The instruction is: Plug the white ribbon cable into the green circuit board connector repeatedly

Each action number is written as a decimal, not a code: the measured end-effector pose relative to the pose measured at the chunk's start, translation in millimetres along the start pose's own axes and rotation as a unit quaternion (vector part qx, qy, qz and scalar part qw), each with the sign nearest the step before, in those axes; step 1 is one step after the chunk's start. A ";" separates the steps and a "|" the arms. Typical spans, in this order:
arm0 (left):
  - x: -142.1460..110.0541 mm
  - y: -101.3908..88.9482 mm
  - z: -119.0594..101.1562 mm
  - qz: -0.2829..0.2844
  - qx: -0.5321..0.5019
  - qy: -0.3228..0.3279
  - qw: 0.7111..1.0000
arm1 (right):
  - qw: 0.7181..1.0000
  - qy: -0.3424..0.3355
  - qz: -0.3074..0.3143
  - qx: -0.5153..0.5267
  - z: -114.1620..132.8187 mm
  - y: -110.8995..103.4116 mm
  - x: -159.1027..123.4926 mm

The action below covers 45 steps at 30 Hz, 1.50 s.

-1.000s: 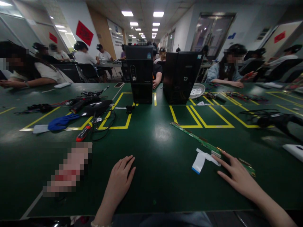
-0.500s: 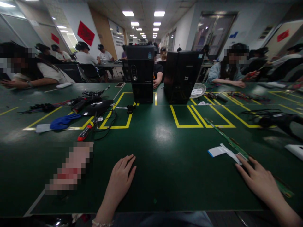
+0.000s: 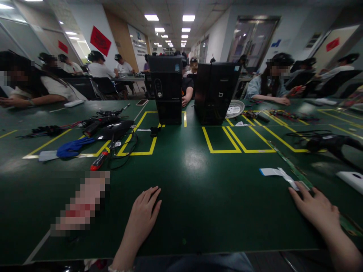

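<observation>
My left hand (image 3: 144, 211) rests on the green table, fingers stretched out and nothing in it. At the right, my right hand (image 3: 316, 207) lies across a long, narrow green circuit board (image 3: 297, 173), fingers apart and touching it. The board runs slantwise under the hand; its near end shows beside my wrist. From it a white ribbon cable (image 3: 273, 172) with a blue end reaches left, near my fingertips. The part of the board beneath my palm is hidden.
Two black computer towers (image 3: 167, 90) stand ahead. A screwdriver (image 3: 99, 161), blue glove (image 3: 72, 147) and tangled cables (image 3: 106, 117) lie left; a pixelated patch (image 3: 85, 204) is nearer. Yellow tape (image 3: 227, 152) marks the table. A white object (image 3: 351, 180) and black cables are right. People sit around.
My right hand has slid the circuit board and its ribbon cable to the right across the table. The board has turned somewhat steeper. My left hand has stayed in place.
</observation>
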<state>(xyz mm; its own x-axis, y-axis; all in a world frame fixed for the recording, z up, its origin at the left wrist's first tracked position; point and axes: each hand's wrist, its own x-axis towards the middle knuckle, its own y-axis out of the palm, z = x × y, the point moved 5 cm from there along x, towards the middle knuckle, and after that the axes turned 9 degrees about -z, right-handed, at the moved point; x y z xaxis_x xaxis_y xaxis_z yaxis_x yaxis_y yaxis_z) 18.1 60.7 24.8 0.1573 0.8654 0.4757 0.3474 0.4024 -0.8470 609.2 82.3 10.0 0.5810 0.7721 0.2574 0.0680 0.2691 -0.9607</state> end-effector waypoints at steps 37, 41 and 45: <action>0.3 -0.3 0.1 0.010 0.005 -0.007 1.000 | 0.999 -0.022 0.039 0.003 -30.0 11.9 38.7; 0.3 -0.4 0.1 0.008 0.002 -0.002 1.000 | 0.999 -0.021 0.024 0.002 -36.4 20.5 43.0; -0.3 0.6 0.9 0.010 0.001 -0.005 1.000 | 1.000 -0.027 0.013 -0.006 -33.8 15.5 39.7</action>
<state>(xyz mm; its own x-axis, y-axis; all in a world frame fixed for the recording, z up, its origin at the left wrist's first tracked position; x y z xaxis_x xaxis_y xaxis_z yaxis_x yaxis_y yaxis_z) 17.4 61.0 24.0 0.1553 0.8758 0.4570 0.3428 0.3861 -0.8564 660.7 97.7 1.9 0.5380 0.8086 0.2381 0.0639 0.2425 -0.9680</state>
